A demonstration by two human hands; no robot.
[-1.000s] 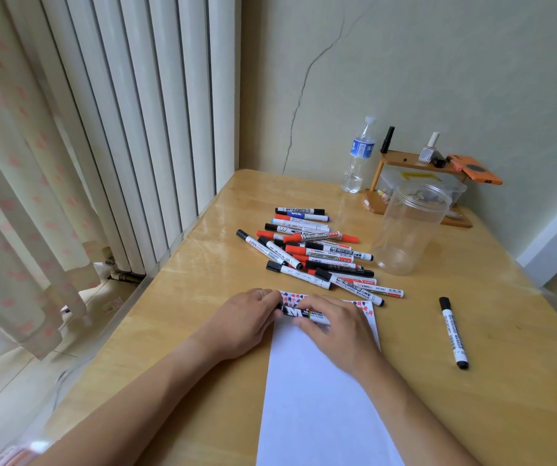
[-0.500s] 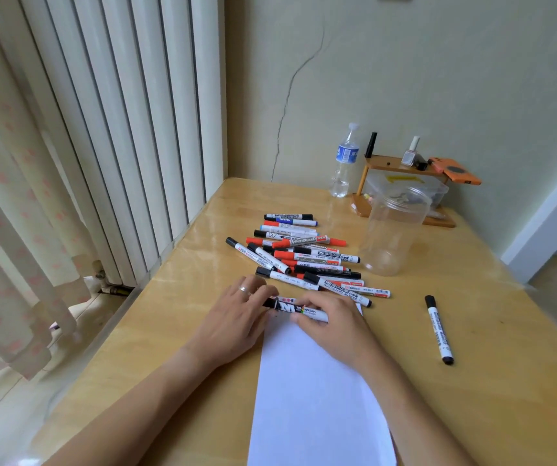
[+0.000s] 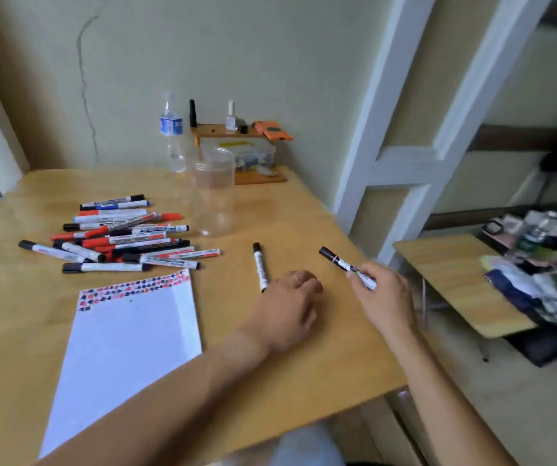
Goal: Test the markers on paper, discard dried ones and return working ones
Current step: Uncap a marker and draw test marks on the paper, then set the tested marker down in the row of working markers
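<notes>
Pinching black marker, right hand.

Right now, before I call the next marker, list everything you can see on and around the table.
Pile of whiteboard markers: many, black, red and blue caps, table's left.
Lone black-capped marker: one, lying by the left hand.
White paper sheet: one, test marks along its top edge.
Clear plastic jar: one, upright, empty.
Water bottle: one, clear, by the wall.
Small wooden shelf: one, far corner.
Left hand: resting on the table.
Right hand: grip on a black-capped marker.
</notes>
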